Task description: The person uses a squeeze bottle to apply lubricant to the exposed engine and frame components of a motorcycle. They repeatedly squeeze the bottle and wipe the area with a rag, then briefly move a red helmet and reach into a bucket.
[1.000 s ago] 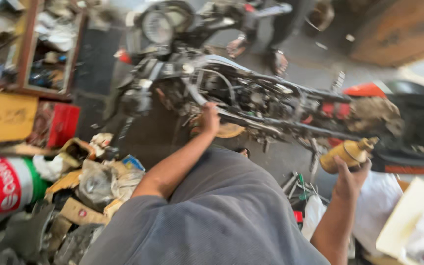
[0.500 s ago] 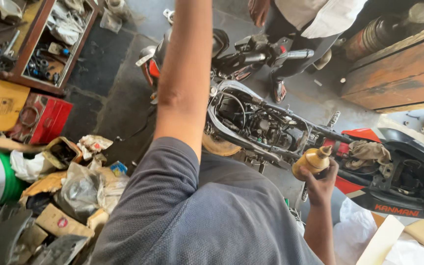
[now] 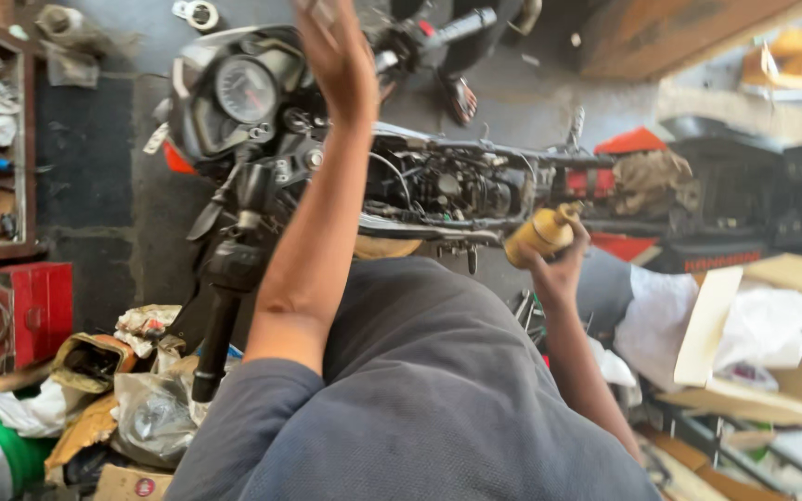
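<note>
The right hand (image 3: 561, 269) grips a yellow bottle (image 3: 538, 236) just beside the stripped motorcycle (image 3: 438, 186) — close to its bare frame. The left hand (image 3: 336, 56) is raised over the handlebars — fingers loosely spread, holding nothing.

Left hand (image 3: 338, 57) is stretched way up over the stripped motorcycle (image 3: 438, 181), fingers spread loose above the speedometer (image 3: 245, 90), not gripping anything. Right hand (image 3: 559, 269) is wrapped around a small yellow oil can (image 3: 538, 235), spout tipped toward the engine frame. A red box (image 3: 34, 311) and a heap of rags and bags (image 3: 132, 390) sit on the floor, well off to the left hand's side.
</note>
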`<state>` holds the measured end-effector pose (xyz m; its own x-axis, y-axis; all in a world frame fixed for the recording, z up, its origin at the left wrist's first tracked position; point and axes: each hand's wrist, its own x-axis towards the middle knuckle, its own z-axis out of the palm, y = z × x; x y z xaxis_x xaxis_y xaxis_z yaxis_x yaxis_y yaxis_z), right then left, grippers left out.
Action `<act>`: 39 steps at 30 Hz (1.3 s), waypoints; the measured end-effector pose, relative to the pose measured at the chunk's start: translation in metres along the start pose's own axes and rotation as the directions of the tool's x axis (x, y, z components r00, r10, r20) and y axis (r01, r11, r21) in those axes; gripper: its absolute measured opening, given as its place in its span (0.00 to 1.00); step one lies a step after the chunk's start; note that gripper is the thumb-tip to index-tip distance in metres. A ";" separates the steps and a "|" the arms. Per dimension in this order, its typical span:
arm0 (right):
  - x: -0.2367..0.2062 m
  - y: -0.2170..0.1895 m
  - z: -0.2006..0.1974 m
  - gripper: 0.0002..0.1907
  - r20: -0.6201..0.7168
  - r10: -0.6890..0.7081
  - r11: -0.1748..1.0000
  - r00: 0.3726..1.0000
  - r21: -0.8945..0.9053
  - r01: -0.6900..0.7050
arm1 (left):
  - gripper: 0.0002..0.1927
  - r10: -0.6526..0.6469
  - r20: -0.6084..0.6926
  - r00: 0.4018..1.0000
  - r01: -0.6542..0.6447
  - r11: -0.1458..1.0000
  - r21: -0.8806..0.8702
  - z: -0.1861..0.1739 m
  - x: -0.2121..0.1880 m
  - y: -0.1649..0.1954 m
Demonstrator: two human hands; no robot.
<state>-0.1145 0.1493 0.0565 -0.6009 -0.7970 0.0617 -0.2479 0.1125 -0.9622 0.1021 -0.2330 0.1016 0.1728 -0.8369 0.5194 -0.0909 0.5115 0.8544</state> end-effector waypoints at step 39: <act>-0.059 0.031 0.105 0.42 0.144 0.599 0.744 0.788 -0.464 -0.481 | 0.13 -0.710 0.557 -0.430 0.899 -0.279 0.339 -0.007 -0.249 -0.046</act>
<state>-0.0070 0.1377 -0.0043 -0.5128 -0.6456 -0.5659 -0.2475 0.7423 -0.6226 0.0698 -0.0467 -0.0676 -0.5563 -0.1117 -0.8235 -0.1519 -0.9606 0.2329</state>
